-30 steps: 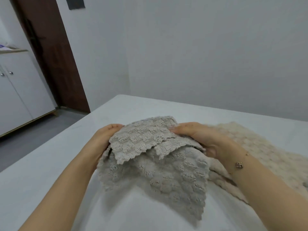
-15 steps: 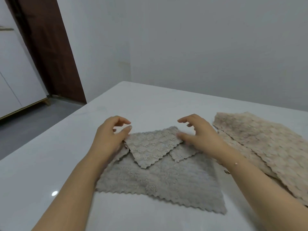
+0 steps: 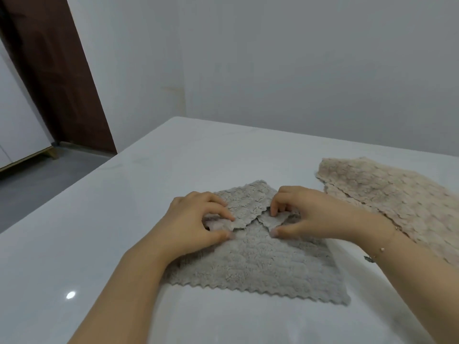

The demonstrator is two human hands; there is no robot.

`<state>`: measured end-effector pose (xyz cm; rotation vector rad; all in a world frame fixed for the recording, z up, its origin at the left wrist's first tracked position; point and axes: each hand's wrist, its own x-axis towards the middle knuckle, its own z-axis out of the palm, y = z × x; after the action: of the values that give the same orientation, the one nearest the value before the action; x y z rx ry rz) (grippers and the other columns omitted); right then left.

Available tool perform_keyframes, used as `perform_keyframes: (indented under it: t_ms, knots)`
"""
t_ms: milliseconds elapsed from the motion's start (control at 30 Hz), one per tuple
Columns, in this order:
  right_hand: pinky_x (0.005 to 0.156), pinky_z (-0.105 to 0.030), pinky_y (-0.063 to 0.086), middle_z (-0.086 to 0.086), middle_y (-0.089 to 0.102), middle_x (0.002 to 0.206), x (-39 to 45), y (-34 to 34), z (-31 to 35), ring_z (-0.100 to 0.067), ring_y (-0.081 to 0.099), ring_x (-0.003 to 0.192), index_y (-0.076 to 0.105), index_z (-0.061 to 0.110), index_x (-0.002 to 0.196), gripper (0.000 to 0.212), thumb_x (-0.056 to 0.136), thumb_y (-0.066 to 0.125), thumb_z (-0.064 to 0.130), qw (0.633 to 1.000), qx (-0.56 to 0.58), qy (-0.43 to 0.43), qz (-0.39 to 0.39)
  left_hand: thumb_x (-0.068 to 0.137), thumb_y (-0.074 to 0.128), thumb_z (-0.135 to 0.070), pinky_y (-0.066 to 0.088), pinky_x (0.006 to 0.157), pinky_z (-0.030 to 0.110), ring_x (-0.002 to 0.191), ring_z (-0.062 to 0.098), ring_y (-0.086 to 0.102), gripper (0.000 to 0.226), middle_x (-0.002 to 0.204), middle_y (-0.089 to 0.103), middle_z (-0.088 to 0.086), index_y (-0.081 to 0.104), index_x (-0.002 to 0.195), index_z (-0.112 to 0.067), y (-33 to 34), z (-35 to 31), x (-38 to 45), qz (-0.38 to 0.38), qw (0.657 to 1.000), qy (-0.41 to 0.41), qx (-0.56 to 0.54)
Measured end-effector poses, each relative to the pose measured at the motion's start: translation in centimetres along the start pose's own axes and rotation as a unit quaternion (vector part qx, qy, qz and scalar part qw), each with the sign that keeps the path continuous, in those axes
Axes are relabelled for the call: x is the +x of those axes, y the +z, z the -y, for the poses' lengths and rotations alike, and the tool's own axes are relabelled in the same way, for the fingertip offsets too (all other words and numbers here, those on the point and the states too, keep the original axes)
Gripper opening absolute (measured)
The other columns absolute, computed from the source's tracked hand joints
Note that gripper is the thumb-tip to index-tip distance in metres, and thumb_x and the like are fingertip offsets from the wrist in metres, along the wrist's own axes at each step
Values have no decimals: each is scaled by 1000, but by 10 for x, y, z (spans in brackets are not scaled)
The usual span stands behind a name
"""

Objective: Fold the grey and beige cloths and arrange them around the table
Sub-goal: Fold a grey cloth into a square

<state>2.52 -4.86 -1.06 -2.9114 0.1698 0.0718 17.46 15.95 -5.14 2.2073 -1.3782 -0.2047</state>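
A grey fleecy cloth (image 3: 258, 264) lies flat on the white table (image 3: 99, 232), its far corners folded inward so that two flaps overlap in the middle. My left hand (image 3: 196, 219) pinches the left flap between thumb and fingers. My right hand (image 3: 305, 217) pinches the smaller right flap the same way. A beige cloth (image 3: 397, 202) lies spread out to the right of the grey one, apart from both hands; its right part runs out of view.
The table's left edge runs diagonally from the far corner toward me, with grey floor (image 3: 37, 184) beyond it. A dark brown door (image 3: 54, 70) and a white cabinet (image 3: 17, 125) stand at the left. A plain wall (image 3: 298, 70) lies behind the table.
The grey cloth, lifted a second ago, now lies flat on the table. Both hands have come down from hovering and closed on the folded flaps near the middle.
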Motion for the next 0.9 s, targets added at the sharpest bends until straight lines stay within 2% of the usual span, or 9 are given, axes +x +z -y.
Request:
perform_keyframes:
  t_ms: [100, 167, 233, 333, 533, 633, 767, 833, 900]
  knots:
    - [73, -23, 46, 14, 57, 94, -1, 1, 0, -3, 54, 85, 61, 27, 95, 27, 85, 58, 52, 1000, -2, -6, -18, 75, 68, -53, 40, 98, 36, 104, -4, 51, 17, 107, 61, -28, 71, 86, -41, 4, 3, 1, -60, 997, -15, -49]
    - [69, -23, 47, 13, 61, 87, -1, 0, -2, -4, 57, 79, 63, 23, 90, 21, 89, 58, 44, 999, 24, 11, -38, 81, 70, -38, 47, 91, 35, 95, -1, 59, 5, 96, 68, -20, 72, 81, -33, 6, 1, 0, -101, 988, -44, -109]
    - [67, -26, 50, 14, 63, 79, 0, -2, -8, -5, 61, 74, 63, 25, 83, 15, 90, 58, 38, 994, 79, 37, -65, 85, 67, -33, 51, 80, 36, 82, 7, 62, 9, 83, 70, -12, 70, 78, -28, 8, -2, -1, -129, 978, -72, -147]
    - [66, -30, 52, 12, 66, 77, 1, -12, -20, -7, 63, 67, 62, 26, 81, 14, 91, 58, 34, 978, 158, 69, -117, 89, 63, -31, 46, 68, 31, 75, 15, 61, 17, 76, 68, -4, 67, 75, -23, 3, -2, 2, -165, 965, -97, -178]
    - [70, -35, 52, 7, 65, 80, 40, -29, -47, -18, 62, 75, 63, 18, 83, 14, 90, 56, 27, 940, 146, 163, -260, 87, 65, -33, 47, 73, 31, 80, 19, 63, 20, 84, 71, 4, 70, 84, -13, -36, 28, 59, -166, 946, -177, -213]
    - [64, -32, 48, 1, 64, 81, 62, -19, -56, -20, 59, 75, 63, 15, 85, 12, 89, 55, 23, 928, 154, 194, -278, 88, 65, -33, 41, 64, 27, 72, 19, 53, 24, 75, 61, 4, 69, 87, -10, -41, 49, 84, -149, 947, -208, -196]
    - [54, -25, 37, -2, 61, 78, 81, 0, -68, -17, 51, 66, 63, 9, 89, 12, 89, 53, 16, 925, 153, 223, -267, 86, 67, -33, 38, 62, 16, 75, 10, 52, 20, 84, 59, -3, 65, 100, -18, -35, 67, 99, -183, 944, -241, -129]
    - [61, -28, 40, -5, 64, 92, 83, 6, -74, -19, 55, 77, 63, 8, 105, 19, 90, 52, 15, 923, 158, 235, -260, 86, 66, -34, 40, 64, 18, 82, 13, 55, 31, 89, 58, -2, 60, 112, -18, -33, 69, 99, -191, 940, -257, -120]
    - [90, -34, 43, -11, 57, 126, 83, 11, -74, -25, 53, 111, 53, 7, 128, 36, 93, 50, 12, 930, 138, 224, -256, 90, 61, -36, 45, 80, 27, 99, 19, 55, 43, 110, 56, 2, 52, 127, -17, -30, 66, 94, -205, 944, -257, -37]
